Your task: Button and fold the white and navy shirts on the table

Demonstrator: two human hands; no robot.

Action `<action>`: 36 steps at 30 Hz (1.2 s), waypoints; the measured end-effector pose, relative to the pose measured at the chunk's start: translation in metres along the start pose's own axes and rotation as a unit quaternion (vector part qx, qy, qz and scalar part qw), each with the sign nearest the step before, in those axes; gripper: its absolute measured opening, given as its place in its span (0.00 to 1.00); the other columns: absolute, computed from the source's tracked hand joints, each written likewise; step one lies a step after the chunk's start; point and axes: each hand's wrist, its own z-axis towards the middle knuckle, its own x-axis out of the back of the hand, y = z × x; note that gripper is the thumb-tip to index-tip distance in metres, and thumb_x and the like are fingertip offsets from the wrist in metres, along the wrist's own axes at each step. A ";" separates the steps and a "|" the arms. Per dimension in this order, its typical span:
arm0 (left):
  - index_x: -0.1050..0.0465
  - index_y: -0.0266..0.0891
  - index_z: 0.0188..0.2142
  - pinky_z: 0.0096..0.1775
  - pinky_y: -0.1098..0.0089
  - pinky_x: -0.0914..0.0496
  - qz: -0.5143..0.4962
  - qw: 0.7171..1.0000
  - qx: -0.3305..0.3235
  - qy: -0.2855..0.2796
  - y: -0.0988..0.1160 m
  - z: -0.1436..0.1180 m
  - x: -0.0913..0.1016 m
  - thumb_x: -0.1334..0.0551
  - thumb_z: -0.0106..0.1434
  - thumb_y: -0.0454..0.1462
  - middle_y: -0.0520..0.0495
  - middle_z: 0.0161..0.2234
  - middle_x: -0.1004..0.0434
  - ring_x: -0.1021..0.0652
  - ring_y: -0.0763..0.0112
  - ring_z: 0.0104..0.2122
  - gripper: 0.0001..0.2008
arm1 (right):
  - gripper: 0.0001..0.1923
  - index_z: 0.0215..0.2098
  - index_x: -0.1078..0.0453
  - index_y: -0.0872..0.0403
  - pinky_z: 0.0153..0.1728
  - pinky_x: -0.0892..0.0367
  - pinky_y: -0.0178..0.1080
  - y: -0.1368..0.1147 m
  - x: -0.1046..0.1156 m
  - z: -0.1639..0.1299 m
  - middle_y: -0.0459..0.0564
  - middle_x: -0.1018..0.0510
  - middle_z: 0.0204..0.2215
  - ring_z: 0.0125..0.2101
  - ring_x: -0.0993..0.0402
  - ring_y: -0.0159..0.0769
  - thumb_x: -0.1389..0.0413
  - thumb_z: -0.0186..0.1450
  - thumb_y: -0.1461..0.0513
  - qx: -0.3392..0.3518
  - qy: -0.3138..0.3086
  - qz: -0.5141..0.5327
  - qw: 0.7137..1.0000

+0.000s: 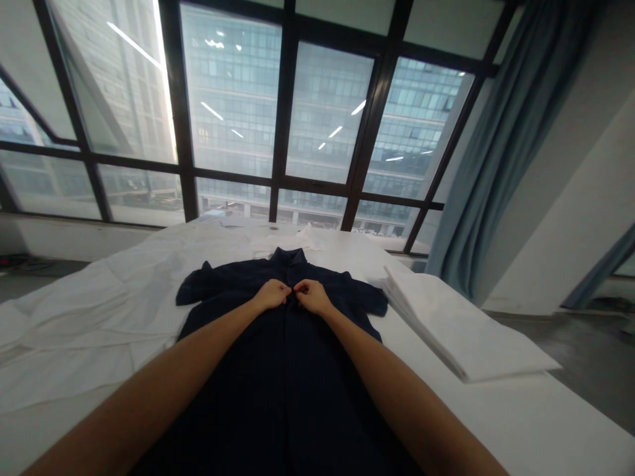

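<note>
A dark navy short-sleeved shirt (238, 370) lies flat, front up, on a white-covered table (74, 317), its collar pointing away from me toward the windows. My left hand (271, 294) and my right hand (312, 295) meet at the shirt's centre placket just below the collar, fingers pinched on the fabric edges there. Both forearms stretch out over the shirt's body. What the fingertips hold at the placket is too small to make out.
A stack of folded white cloth (461, 330) sits to the right of the shirt. More white garments (292, 238) lie beyond the collar. Large windows (278, 112) and a blue-grey curtain (501, 152) stand behind; the table's right edge drops to a dark floor.
</note>
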 end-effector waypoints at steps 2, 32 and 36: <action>0.28 0.36 0.19 0.22 0.74 0.45 0.024 1.000 -0.005 0.006 0.002 -0.001 0.001 0.43 0.61 0.42 0.53 0.16 0.33 0.34 0.76 0.17 0.17 | 0.11 0.35 0.28 0.58 0.22 0.34 0.29 0.001 0.002 0.001 0.44 0.25 0.19 0.19 0.27 0.29 0.47 0.55 0.72 -0.016 -0.001 0.000 1.000; 0.28 0.43 0.44 0.42 0.67 0.32 0.203 0.979 -0.021 0.029 0.006 -0.008 -0.002 0.48 0.66 0.43 0.46 0.43 0.22 0.23 0.61 0.44 0.14 | 0.09 0.34 0.24 0.57 0.34 0.37 0.33 -0.014 0.006 -0.004 0.51 0.20 0.31 0.30 0.28 0.33 0.46 0.59 0.67 0.086 -0.031 -0.191 0.977; 0.27 0.42 0.42 0.39 0.69 0.33 0.180 0.982 -0.034 0.047 0.005 -0.009 -0.002 0.46 0.65 0.43 0.46 0.40 0.21 0.23 0.61 0.41 0.13 | 0.06 0.32 0.26 0.57 0.32 0.38 0.33 -0.009 0.005 -0.002 0.50 0.22 0.30 0.29 0.30 0.32 0.45 0.59 0.67 0.097 -0.019 -0.184 0.978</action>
